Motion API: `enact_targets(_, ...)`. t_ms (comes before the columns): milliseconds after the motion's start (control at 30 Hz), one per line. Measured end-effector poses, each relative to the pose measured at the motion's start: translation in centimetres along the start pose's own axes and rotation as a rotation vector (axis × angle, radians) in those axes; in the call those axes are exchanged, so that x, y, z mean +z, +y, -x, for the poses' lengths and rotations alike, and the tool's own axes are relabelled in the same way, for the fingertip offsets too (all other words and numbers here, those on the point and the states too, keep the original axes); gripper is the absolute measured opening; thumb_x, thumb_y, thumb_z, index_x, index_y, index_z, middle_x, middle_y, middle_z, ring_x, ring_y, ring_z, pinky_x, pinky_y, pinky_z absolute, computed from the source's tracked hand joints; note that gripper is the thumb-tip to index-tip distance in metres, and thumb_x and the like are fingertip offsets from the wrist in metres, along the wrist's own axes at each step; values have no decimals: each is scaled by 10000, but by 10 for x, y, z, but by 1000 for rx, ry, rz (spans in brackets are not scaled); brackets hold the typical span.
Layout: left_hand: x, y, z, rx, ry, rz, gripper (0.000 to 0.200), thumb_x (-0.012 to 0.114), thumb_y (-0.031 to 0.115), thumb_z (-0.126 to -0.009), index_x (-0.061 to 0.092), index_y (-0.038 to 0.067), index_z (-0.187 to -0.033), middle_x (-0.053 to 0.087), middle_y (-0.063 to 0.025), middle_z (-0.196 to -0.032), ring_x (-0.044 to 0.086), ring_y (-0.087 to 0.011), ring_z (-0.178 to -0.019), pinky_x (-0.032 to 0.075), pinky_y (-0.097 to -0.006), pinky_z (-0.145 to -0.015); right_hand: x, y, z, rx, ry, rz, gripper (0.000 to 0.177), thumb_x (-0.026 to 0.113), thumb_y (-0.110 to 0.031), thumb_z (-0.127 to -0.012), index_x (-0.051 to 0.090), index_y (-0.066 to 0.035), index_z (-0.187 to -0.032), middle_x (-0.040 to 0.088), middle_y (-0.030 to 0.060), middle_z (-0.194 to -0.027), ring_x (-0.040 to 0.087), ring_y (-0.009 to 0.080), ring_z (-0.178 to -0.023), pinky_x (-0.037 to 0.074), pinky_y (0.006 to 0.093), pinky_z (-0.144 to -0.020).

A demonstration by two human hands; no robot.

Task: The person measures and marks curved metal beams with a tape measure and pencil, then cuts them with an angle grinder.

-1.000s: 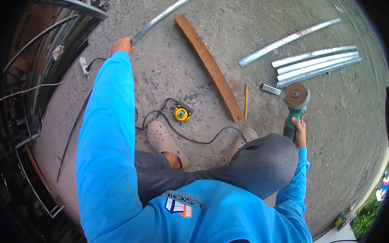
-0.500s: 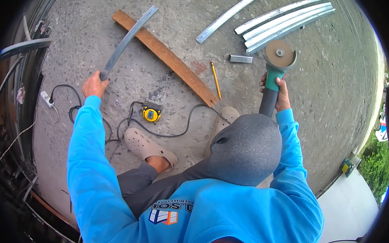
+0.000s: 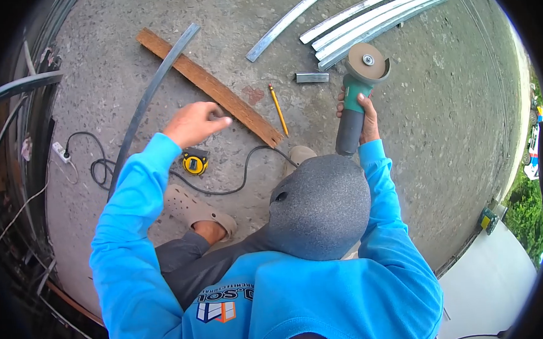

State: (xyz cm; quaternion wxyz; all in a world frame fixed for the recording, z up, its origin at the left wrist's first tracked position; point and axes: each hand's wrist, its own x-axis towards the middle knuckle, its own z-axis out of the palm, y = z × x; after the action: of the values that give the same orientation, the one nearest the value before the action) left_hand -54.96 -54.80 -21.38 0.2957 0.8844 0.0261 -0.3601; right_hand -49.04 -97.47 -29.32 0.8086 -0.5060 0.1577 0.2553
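Note:
My right hand grips a green and black angle grinder, its brown disc facing up. My left hand is in the air with nothing in it, fingers loosely bent and thumb apart. Left of it, a long grey metal strip lies across a brown wooden plank, its near end hidden behind my sleeve. A yellow tape measure is on the floor just below my left hand. Beside the plank's near end lies a yellow pencil.
Several silver metal channels lie at the upper right, with a short cut piece nearer. A black cord winds across the floor past my clogs toward a white power outlet. Metal lengths crowd the left edge.
My left hand has let go of the metal strip and moved right. The strip's near end now reaches further toward me. The grinder stays in my right hand.

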Motion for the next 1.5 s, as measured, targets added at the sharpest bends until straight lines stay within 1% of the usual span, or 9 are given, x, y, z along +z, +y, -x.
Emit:
enact_targets(100, 67, 76, -26, 179, -361, 566, 764, 656, 584, -927, 539, -8, -1396, 700, -218, -1138, 685, -303, -1045, 536, -415, -948, 11, 12, -3, -39, 56, -123, 684, 728, -403, -861, 513, 38, -1336, 653, 151, -1052, 699, 239, -916, 619, 380, -796)
enact_targets(267, 174, 161, -71, 348, -232, 600, 1074, 769, 653, -778, 395, -116, -1428, 592, -321, -1287, 612, -394, -1210, 485, -425, -1031, 15, 23, 4, -76, 40, -174, 752, 751, -422, -837, 488, 67, -1344, 648, 164, -1059, 679, 258, -927, 603, 377, -821)
enact_targets(367, 204, 175, -74, 260, -93, 698, 906, 840, 457, -742, 420, -84, -1334, 611, -285, -1186, 634, -406, -1140, 507, -457, -950, 22, 9, 22, -23, 160, 23, 656, 764, -373, -842, 530, 54, -1281, 663, 151, -1004, 682, 249, -876, 600, 355, -798)
enact_targets(567, 193, 183, -60, 85, -155, 609, 834, 825, 490, -757, 493, -68, -1280, 668, -259, -1088, 681, -409, -1041, 516, -467, -921, 17, 15, 28, 45, 356, 399, 352, 799, -170, -799, 626, 20, -1040, 643, 51, -845, 603, 121, -692, 482, 299, -621)
enact_targets(733, 213, 162, -71, 187, -240, 327, 604, 798, 436, -809, 601, 17, -1198, 679, -189, -1083, 659, -382, -1051, 491, -497, -915, -10, 30, 38, 25, 414, 526, 358, 793, -157, -738, 650, 31, -1007, 649, 55, -867, 603, 127, -723, 491, 293, -655)
enact_targets(800, 210, 145, -65, 373, 273, -85, 406, 757, 338, -841, 654, 88, -1144, 633, -150, -1090, 587, -328, -1099, 456, -480, -906, -29, 38, 41, -50, 435, 637, 393, 797, -168, -726, 661, 43, -1028, 675, 72, -911, 620, 140, -765, 502, 297, -709)
enact_targets(933, 168, 108, -93, 152, 320, -382, 204, 685, 181, -876, 706, 115, -1068, 566, -124, -1160, 524, -316, -1147, 428, -467, -929, -45, 36, 47, -87, 421, 796, 461, 798, -186, -713, 662, 60, -1079, 697, 87, -960, 638, 160, -843, 510, 309, -795)
enact_targets(1333, 103, 57, -115, 556, 359, -558, 191, 612, 153, -961, 701, 146, -1130, 623, -55, -1119, 534, -271, -1185, 401, -514, -1027, -9, 33, 27, -73, 239, 883, 495, 799, -221, -682, 666, 72, -1057, 684, 110, -891, 638, 187, -819, 511, 338, -783)
enact_targets(1500, 62, -6, -17, 542, 246, -218, 171, 594, 194, -983, 587, 63, -1093, 620, -105, -997, 592, -294, -970, 441, -434, -906, 30, 46, -18, -152, 50, 1179, 612, 805, -311, -647, 675, 99, -1083, 668, 241, -1019, 659, 354, -951, 507, 429, -873)
